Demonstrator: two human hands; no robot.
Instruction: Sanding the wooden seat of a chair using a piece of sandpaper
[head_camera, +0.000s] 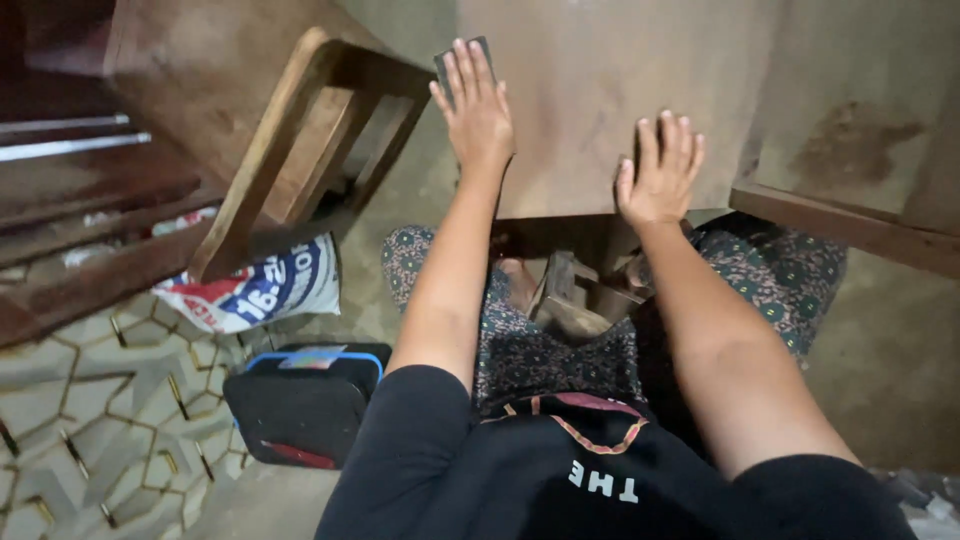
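My right hand (658, 172) lay flat, fingers slightly spread, on the wooden panel (580, 100) near its lower edge. Further up, my left hand (476, 112) pressed a small grey sanding block (462, 58) under its spread fingers against the same board. Beside me a black bag (300, 400) sat on the patterned floor (90, 420), a wooden stool (290, 140) beyond.

Head view, steeply down, close.
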